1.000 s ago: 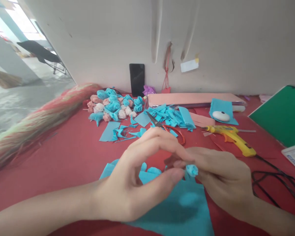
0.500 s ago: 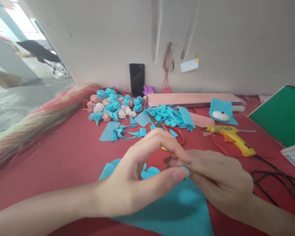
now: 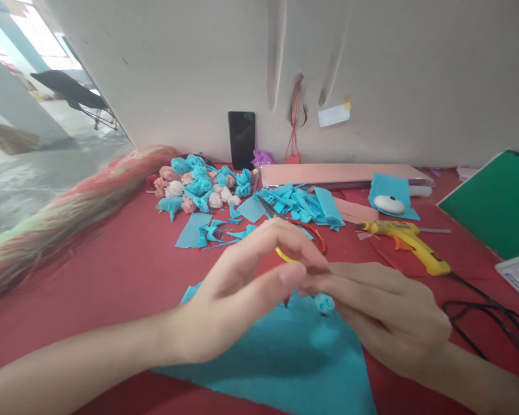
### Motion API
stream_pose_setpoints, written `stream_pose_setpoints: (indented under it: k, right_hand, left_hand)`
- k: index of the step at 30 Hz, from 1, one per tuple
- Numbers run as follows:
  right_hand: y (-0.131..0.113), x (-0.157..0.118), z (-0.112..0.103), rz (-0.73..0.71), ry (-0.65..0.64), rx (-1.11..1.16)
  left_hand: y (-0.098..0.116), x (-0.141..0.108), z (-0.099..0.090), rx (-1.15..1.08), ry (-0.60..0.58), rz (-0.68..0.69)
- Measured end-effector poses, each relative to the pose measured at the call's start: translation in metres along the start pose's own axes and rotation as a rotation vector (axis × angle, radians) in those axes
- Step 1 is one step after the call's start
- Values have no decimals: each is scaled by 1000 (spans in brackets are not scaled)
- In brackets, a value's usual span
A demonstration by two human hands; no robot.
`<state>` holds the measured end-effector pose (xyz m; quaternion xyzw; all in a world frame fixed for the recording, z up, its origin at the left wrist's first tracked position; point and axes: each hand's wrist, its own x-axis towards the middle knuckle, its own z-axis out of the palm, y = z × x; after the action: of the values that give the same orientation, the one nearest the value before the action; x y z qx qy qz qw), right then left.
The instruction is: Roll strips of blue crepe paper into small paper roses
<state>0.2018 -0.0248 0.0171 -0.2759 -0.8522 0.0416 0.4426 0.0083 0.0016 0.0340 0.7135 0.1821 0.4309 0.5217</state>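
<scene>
A large sheet of blue crepe paper [image 3: 268, 357] lies on the red surface under my hands. One end of it forms a small rolled rosebud [image 3: 324, 304], pinched by the fingers of my right hand [image 3: 384, 305]. My left hand [image 3: 242, 288] is curved beside it, with a gap between thumb and index finger. Its fingertips meet the right fingertips just above the rosebud; any paper between them is hidden. Red-and-yellow-handled scissors [image 3: 313, 229] lie behind my left hand, partly covered by it.
Blue, pink and white paper flowers [image 3: 199, 187] are heaped at the back left, beside blue paper scraps [image 3: 289, 204]. A yellow glue gun [image 3: 409, 239] with a black cord [image 3: 480, 323] lies right. A phone [image 3: 242, 140] leans on the wall. A green board [image 3: 497, 202] stands far right.
My left thumb has lifted off the rosebud and moved left and up, so the bud now shows more fully. The right hand has stayed nearly in place.
</scene>
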Motion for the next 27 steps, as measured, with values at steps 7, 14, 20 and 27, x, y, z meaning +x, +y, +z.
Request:
stream_pose_setpoints:
  k: [7, 14, 20, 27]
  right_hand:
    - [7, 2, 3, -28, -36, -117]
    - [8, 4, 7, -168, -670, -235]
    - [-2, -6, 20, -300, -822, -248]
    - [-4, -22, 30, -291, -801, -247]
  left_hand:
    - [-11, 15, -33, 647, -42, 131]
    - [-47, -19, -60, 845, -372, 62]
    - [-62, -34, -63, 900, -458, 35]
    - [-71, -35, -64, 883, -447, 62]
